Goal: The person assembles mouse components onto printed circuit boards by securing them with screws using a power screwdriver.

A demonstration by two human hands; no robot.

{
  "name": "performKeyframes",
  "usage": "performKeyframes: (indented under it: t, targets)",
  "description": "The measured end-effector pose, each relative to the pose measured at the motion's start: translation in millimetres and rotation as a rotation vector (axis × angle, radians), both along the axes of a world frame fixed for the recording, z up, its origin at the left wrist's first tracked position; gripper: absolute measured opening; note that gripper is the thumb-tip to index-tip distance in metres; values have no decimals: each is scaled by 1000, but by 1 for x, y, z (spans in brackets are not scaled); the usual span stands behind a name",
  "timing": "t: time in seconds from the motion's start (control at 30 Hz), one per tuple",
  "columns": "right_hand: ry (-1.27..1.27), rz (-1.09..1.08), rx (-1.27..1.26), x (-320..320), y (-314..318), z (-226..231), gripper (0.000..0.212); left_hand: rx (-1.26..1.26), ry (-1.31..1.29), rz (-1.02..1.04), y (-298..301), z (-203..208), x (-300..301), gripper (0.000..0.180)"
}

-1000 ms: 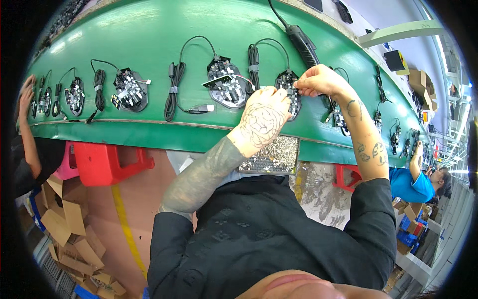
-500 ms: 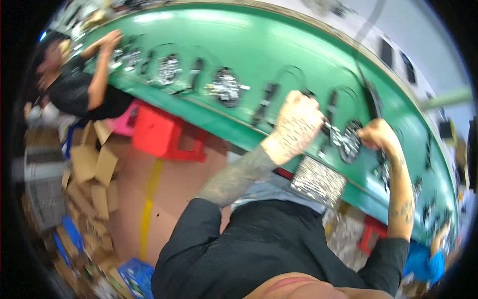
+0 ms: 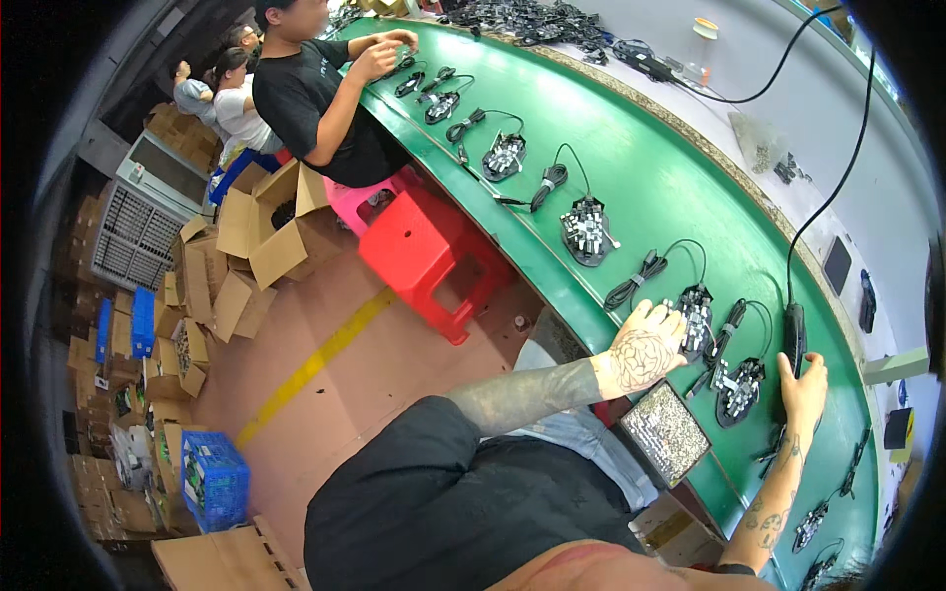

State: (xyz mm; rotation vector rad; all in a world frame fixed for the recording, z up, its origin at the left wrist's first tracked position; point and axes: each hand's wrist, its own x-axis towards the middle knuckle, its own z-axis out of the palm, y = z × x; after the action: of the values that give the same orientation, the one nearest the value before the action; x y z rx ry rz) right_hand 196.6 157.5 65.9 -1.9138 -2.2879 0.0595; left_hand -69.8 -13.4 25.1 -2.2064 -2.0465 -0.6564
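Note:
My left hand (image 3: 645,347) lies back-up at the left edge of an opened computer mouse (image 3: 696,320), its fingers stretched out and the tips at the exposed circuit board. My right hand (image 3: 804,389) is at the lower end of a black electric screwdriver (image 3: 794,330) on a cord, thumb and a finger on either side of it; its tip is hidden. Between my hands lies another opened mouse (image 3: 739,391) with its bundled cable (image 3: 727,330). A tray of small metal screws (image 3: 665,433) sits at the bench edge below my left hand.
More opened mice (image 3: 588,231) with coiled cables line the green bench (image 3: 631,128). A co-worker (image 3: 310,94) stands at its far left. A red stool (image 3: 424,256), open cardboard boxes (image 3: 271,222) and a blue crate (image 3: 215,473) stand on the floor. Black parts (image 3: 532,22) are heaped behind.
The view has swung and sharpened. My left hand has gone from a closed fist to stretched fingers at a mouse. My right hand has moved away from the mouse it was close to.

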Motion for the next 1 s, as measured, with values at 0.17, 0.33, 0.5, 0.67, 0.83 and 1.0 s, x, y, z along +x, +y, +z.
performKeyframes:
  t: [0.17, 0.33, 0.5, 0.67, 0.83, 1.0]
  targets:
    - [126, 67, 2, 18, 27, -38, 53, -21, -13, -9, 5, 6, -4, 63]
    - [553, 52, -2, 45, 48, -17, 47, 47, 25, 28, 12, 0, 3, 67]
    - [1725, 163, -305, 2, -7, 69, 49, -11, 17, 17, 6, 4, -21, 64]
    - [1922, 433, -517, -20, -27, 72, 53, 146, 31, -84, 7, 9, -33, 58]
    - [2042, 540, -471, -45, -49, 82, 52, -128, -257, -642, -32, 30, -3, 48]
    - [1988, 523, -470, -54, -59, 77, 51, 23, -188, -612, -40, 25, 7, 18]
